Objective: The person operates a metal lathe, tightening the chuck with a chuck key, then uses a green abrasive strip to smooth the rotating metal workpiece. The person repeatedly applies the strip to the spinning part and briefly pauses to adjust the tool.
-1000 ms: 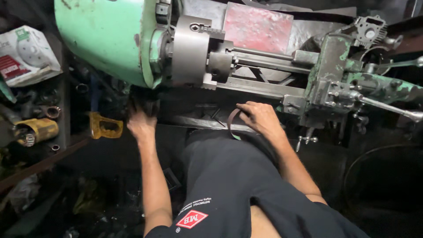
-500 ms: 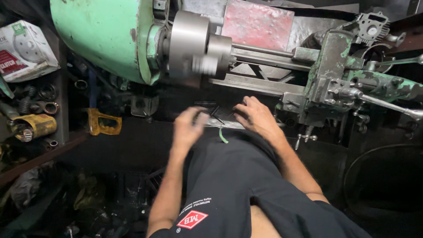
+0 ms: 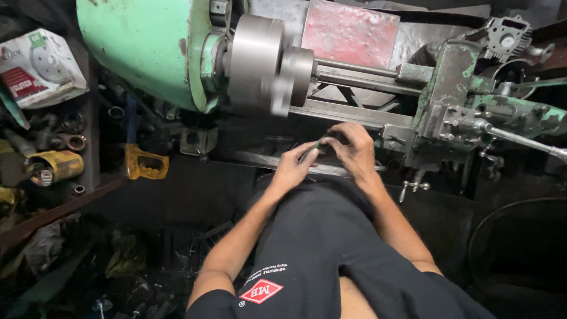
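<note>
I stand at a green lathe (image 3: 142, 47) whose grey chuck (image 3: 260, 65) is blurred, spinning. My left hand (image 3: 292, 168) and my right hand (image 3: 351, 147) meet just below the lathe bed, at my waist. Together they pinch a small dark strip-like piece (image 3: 312, 150) between the fingers; its exact kind is too small to tell. The tool carriage (image 3: 449, 112) with its lever handle (image 3: 520, 139) sits to the right of my hands.
A red metal panel (image 3: 348, 32) lies behind the bed. On the left shelf are a white printed box (image 3: 41, 68), a yellow cylinder part (image 3: 56, 165), rings and a yellow bracket (image 3: 144, 162). Dark clutter covers the floor at lower left.
My left hand came from under the headstock at the left across to my right hand, and both now grip the small piece. The chuck has begun to blur with rotation.
</note>
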